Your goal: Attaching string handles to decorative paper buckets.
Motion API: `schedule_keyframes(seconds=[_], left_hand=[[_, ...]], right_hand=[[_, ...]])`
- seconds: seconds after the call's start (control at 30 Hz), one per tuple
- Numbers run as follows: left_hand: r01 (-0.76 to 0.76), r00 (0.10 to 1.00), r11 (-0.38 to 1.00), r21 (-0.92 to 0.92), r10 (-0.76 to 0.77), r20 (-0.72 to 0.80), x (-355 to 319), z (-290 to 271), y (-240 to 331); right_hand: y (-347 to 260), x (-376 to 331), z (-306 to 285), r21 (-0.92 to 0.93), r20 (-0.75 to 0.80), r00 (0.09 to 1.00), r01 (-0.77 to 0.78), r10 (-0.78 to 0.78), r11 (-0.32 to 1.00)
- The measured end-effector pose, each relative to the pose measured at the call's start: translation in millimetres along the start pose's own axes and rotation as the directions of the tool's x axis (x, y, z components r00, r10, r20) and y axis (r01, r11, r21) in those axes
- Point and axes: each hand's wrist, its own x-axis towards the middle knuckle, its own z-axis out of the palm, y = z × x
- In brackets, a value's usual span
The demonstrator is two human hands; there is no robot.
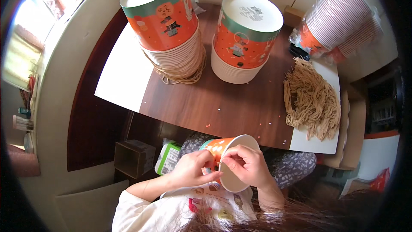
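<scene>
An orange and green paper bucket (253, 141) lies tilted across my lap, its white open mouth turned to the right. My left hand (198, 165) is closed beside the bucket's printed wall, its fingertips close to the rim. My right hand (248, 163) reaches over the mouth, with thumb and forefinger pinched together at the rim's left side. A tiny light-coloured bit shows between the two hands' fingertips, too small to make out. The fingers partly cover the bucket's wall and rim.
On the brown table (189, 107) stand two upside-down bucket stacks, the left stack (171, 56) wound with tan cord and the right stack (238, 47) bare. A tan cord pile (311, 99) lies at right, near plastic-wrapped buckets (339, 13). A cardboard box (133, 159) sits below left.
</scene>
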Motion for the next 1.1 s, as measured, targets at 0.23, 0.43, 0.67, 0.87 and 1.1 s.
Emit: schedule_keyframes(seconds=[0.23, 0.43, 0.67, 0.87, 1.1], left_hand=[[0.110, 0.983, 0.994, -0.027, -0.113, -0.142, -1, 12, 1], [0.028, 0.971, 0.999, 0.019, -0.022, -0.240, 1, -6, 6], [-0.143, 0.862, 0.985, 0.096, 0.172, -0.477, -5, -25, 4], [-0.416, 0.673, 0.777, 0.472, 0.612, -0.415, -3, -35, 17], [-0.433, 0.572, 0.640, 0.634, 0.739, -0.356, 8, -15, -4]], right_hand=[[-4, -5, -2, -0.083, 0.006, 0.998, 0.060, -0.060, 0.995], [-16, -26, -15, -0.294, -0.019, 0.996, 0.073, -0.082, 0.953], [-21, -62, -1, -0.303, -0.113, 0.993, 0.000, -0.036, 0.953], [-26, -79, 11, -0.410, -0.039, 0.982, 0.151, -0.183, 0.899], [14, -60, 21, 0.202, 0.133, 0.984, -0.140, 0.114, 0.969]])
